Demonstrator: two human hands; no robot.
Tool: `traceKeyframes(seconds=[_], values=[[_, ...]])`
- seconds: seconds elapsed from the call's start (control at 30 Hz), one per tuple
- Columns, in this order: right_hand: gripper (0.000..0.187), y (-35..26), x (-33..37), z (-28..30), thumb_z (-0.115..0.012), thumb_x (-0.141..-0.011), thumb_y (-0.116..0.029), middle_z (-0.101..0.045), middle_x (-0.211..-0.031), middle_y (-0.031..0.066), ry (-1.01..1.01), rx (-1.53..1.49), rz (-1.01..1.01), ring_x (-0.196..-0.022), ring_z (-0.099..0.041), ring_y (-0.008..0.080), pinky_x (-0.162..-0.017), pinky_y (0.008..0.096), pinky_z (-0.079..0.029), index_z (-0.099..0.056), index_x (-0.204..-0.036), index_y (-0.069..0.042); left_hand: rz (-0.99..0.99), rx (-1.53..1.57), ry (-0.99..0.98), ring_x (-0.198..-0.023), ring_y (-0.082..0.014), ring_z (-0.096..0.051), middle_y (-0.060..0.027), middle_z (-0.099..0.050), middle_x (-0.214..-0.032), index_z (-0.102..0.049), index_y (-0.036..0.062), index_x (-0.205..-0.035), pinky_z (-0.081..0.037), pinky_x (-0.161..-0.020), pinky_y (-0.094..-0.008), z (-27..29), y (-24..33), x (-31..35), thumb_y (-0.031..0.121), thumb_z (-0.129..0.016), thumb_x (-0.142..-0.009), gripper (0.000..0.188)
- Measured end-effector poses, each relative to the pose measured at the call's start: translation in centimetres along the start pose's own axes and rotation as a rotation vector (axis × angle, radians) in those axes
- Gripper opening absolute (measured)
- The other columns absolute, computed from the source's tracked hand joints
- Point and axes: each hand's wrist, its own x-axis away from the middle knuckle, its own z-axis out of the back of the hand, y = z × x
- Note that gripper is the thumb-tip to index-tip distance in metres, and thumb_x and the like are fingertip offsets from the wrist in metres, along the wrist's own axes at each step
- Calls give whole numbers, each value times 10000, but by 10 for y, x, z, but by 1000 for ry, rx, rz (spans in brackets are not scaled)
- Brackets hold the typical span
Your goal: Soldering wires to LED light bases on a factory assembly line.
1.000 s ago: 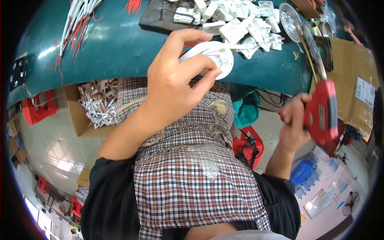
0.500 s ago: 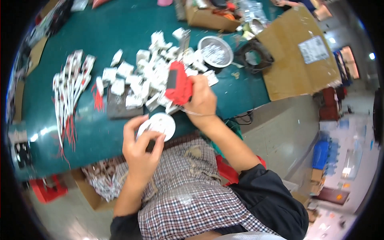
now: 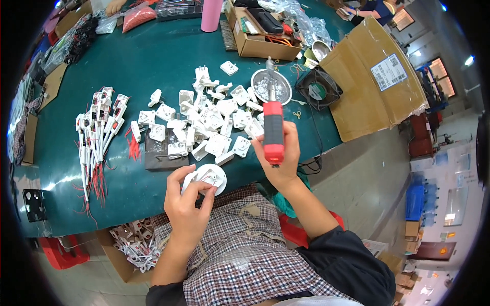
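My left hand [image 3: 187, 209] pinches a round white plastic part [image 3: 218, 176] with a raised middle, just off the table's near edge. In my right hand [image 3: 287, 162] is a red and black power screwdriver [image 3: 273, 133]. Its long bit points away from me and overlaps the metal bowl [image 3: 289, 95], which holds small shiny pieces; whether the tip touches anything I cannot tell. Between the hands and beyond them lies a heap of white plastic plug parts [image 3: 212, 117]. A dark flat block [image 3: 162, 159] sits at the heap's near left, partly under some of them.
White sticks with red wires [image 3: 94, 135] are bundled at the left of the green table [image 3: 148, 56]. Right of the bowl stand a black fan [image 3: 317, 89] and a cardboard flap [image 3: 375, 81]. Farther back are a pink bottle [image 3: 211, 15] and an open carton [image 3: 260, 48].
My right hand has swung the screwdriver rightward from over the white heap to the bowl. The left hand still holds the round part. The view has shifted, showing more of the table's far side.
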Motion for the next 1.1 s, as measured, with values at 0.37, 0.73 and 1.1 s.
traceKeyframes(seconds=[0.37,0.73,1.1], values=[[585,-11,37,17,-820,-766,66,-644,-995,93,-86,-267,-269,-966,-648,224,-903,380,-513,-492,-1242,-17,-65,-22,-48,-881,-193,-684,-121,-584,-1271,-692,72,-922,-569,-555,-271,5,-4,-3,32,-874,-705,286],[470,-40,32,17,-829,-769,56,-623,-1027,61,-71,-396,-425,-1044,-582,193,-999,409,-516,-572,-1160,5,-71,265,89,-919,-183,-639,-134,-556,-1233,-621,71,-1129,-536,-622,-248,15,-7,-12,37,-897,-636,566],[580,-52,44,2,-892,-725,-10,-571,-1030,53,-259,-350,-339,-915,-590,163,-819,317,-485,-519,-1169,-13,434,130,98,-1109,-180,-555,-84,-577,-1224,-590,9,-1215,-447,-977,-304,164,-59,43,62,-834,-708,566]])
